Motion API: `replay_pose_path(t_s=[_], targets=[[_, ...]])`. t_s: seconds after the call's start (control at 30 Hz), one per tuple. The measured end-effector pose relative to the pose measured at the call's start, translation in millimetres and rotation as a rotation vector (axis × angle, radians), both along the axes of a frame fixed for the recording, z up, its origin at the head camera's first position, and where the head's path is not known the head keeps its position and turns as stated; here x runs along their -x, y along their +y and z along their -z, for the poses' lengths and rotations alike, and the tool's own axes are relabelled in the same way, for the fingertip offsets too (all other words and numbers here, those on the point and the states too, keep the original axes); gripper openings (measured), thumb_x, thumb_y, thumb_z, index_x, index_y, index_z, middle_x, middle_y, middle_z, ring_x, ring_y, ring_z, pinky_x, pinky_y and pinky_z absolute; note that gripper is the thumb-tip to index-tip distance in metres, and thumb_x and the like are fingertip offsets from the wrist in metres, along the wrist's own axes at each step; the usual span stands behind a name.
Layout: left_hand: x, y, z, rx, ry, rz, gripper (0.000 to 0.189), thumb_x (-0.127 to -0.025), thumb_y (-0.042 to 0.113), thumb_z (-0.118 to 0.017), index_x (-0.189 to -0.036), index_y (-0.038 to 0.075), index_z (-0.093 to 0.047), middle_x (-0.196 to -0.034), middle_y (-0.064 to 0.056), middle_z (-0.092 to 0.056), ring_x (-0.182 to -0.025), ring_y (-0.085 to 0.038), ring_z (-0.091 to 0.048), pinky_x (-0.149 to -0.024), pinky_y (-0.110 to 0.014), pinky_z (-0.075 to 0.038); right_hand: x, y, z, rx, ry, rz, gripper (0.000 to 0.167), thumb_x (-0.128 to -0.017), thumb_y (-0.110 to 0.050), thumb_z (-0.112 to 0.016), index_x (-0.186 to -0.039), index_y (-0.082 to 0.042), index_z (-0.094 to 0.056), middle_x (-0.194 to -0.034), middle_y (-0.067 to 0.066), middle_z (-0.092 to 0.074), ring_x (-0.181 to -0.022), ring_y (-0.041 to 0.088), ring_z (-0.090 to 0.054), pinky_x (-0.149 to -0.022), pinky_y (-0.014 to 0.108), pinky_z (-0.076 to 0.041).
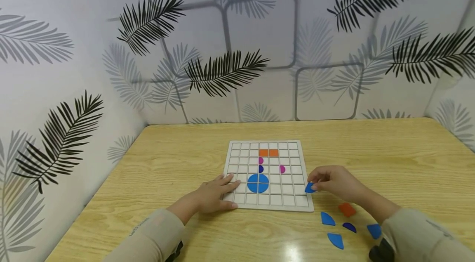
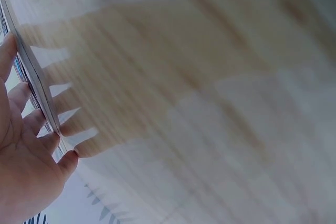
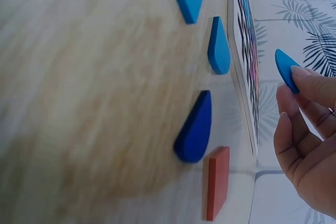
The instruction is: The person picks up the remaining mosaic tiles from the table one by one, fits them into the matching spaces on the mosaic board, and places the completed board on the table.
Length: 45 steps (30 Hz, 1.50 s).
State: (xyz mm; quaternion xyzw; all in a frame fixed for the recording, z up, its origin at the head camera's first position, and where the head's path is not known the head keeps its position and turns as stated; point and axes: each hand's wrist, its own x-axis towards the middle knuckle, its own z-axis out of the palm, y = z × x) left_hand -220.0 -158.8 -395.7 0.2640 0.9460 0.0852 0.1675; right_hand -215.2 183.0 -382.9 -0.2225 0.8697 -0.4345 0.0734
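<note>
A white grid board [image 1: 243,199] lies on the table, with a blue circle [image 1: 253,183] made of quarter pieces set in its squares. Above the circle sit a dark blue half-round piece [image 1: 261,168], magenta half-round pieces [image 1: 283,169] and orange squares [image 1: 268,153]. My left hand [image 1: 217,194] rests with spread fingers on the board's left edge; the left wrist view shows its fingertips along that edge. At the board's right edge, my right hand [image 1: 335,181] pinches a blue quarter-circle piece [image 3: 285,66] between thumb and fingers, raised above the table in the right wrist view.
On the table right of the board's near corner lie loose pieces: an orange-red square [image 1: 346,209], a dark blue half-round piece [image 1: 349,227] and blue quarter-circles [image 1: 335,240]. A patterned wall [image 1: 267,101] stands behind the wooden table [image 1: 178,150].
</note>
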Motion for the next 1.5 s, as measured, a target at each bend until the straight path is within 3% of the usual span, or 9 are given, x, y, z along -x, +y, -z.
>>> replay_pose_path(t_s=[0.27, 1.0, 1.5], targets=[[0.2, 0.3, -1.2, 0.0, -0.005, -0.005, 0.067, -0.081, 0.053, -0.047, -0.137, 0.023, -0.026, -0.142, -0.003, -0.017, -0.128, -0.028, -0.012, -0.093, -0.055, -0.019, 8.9, -17, 2.7, -0.059, -0.013, 0.031, 0.007, -0.078, -0.006, -0.063, -0.084, -0.008, -0.063, -0.077, -0.001, -0.057, -0.071, 0.016, -0.049, -0.063, 0.028, -0.043], [-0.6, 0.7, -2.0, -0.013, -0.018, -0.011, 0.067, -0.081, 0.051, -0.048, -0.137, 0.024, -0.025, -0.143, -0.003, -0.016, -0.128, -0.028, -0.01, -0.093, -0.056, -0.017, 22.6, -44, 9.6, -0.048, -0.018, -0.06, 0.005, -0.077, -0.002, -0.062, -0.079, -0.006, -0.061, -0.071, -0.001, -0.056, -0.064, 0.014, -0.048, -0.056, 0.027, -0.042], [-0.8, 1.7, -3.4, -0.016, -0.021, -0.01, 0.067, -0.081, 0.052, -0.048, -0.137, 0.023, -0.026, -0.142, -0.003, -0.016, -0.128, -0.029, -0.01, -0.092, -0.057, -0.017, 24.4, -55, 7.8, -0.144, -0.049, 0.004, 0.006, -0.076, -0.003, -0.064, -0.076, -0.009, -0.061, -0.07, -0.003, -0.053, -0.067, 0.015, -0.045, -0.058, 0.028, -0.039]])
